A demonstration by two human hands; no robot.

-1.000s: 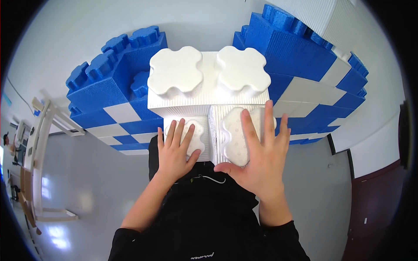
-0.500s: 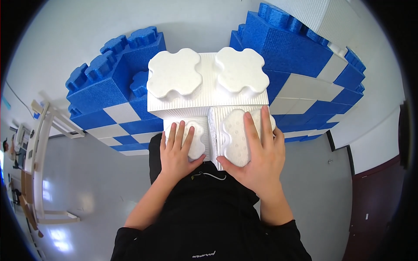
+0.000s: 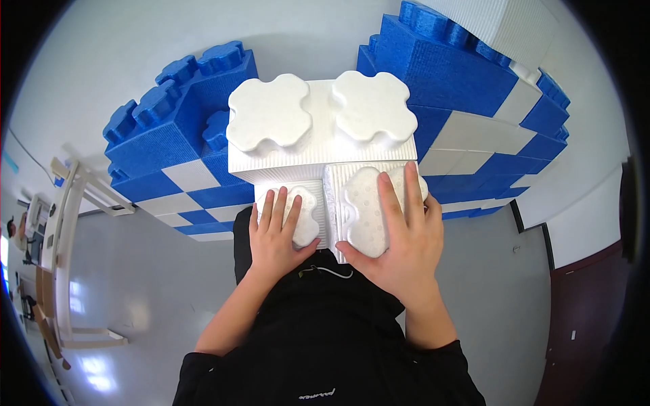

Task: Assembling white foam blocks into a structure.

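Note:
My left hand (image 3: 274, 240) lies on the clover-shaped stud of a lower white foam block (image 3: 309, 233), fingers stretched forward and thumb out to the right. Fingers spread, my right hand (image 3: 405, 250) rests over the top of a second white block (image 3: 364, 203), which stands higher and just right of the first. A narrow vertical step or gap shows between these two blocks. Beyond my fingertips sits a larger ribbed white block (image 3: 321, 145) with two big clover studs. My palms and fingers hide parts of the near studs.
Stacked blue and white blocks form a wall to the left (image 3: 156, 145) and a taller wall to the right (image 3: 460, 81). A white frame (image 3: 64, 264) stands on the grey floor at far left, with a person beyond it. A dark red door (image 3: 586, 318) is at right.
Both hands stay on the same blocks in the same pose. The whole view has shifted very slightly.

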